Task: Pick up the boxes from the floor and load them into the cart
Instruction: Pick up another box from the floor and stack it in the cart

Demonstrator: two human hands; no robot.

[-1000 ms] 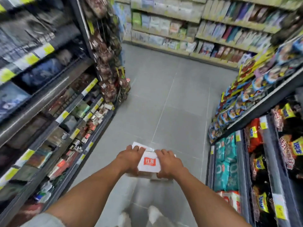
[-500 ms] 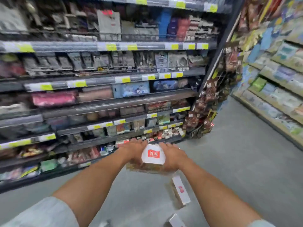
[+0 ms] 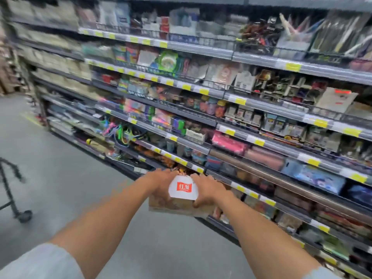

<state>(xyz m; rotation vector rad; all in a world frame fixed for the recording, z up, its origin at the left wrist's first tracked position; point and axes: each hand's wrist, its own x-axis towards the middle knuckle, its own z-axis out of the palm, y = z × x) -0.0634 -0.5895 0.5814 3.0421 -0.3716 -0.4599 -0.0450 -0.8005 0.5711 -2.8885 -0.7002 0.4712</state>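
The box (image 3: 183,189) is in the air, above the grey floor (image 3: 60,178) of a shop aisle, and it sits between the two grips. The left grip (image 3: 159,185) grasps the left side of the box, with its fingers curled over the far edge. The right grip (image 3: 208,191) grasps the right side; the thumb is at the near lower corner and the fingers lie over the top.

The box turns a white face to the camera, with a red label and white characters on it. Under this white face there is a brownish part (image 3: 177,207). It is blurred, so I cannot tell if it belongs to the same box or is a second one.

Far behind the box and to the right stand long shelves (image 3: 231,97), full of small goods, with yellow price tags (image 3: 292,67) on their edges. The cart (image 3: 24,216) is at the left edge, well apart from the box; only a piece of its dark frame is in view. A pale sleeve (image 3: 44,262) shows at the near left corner.
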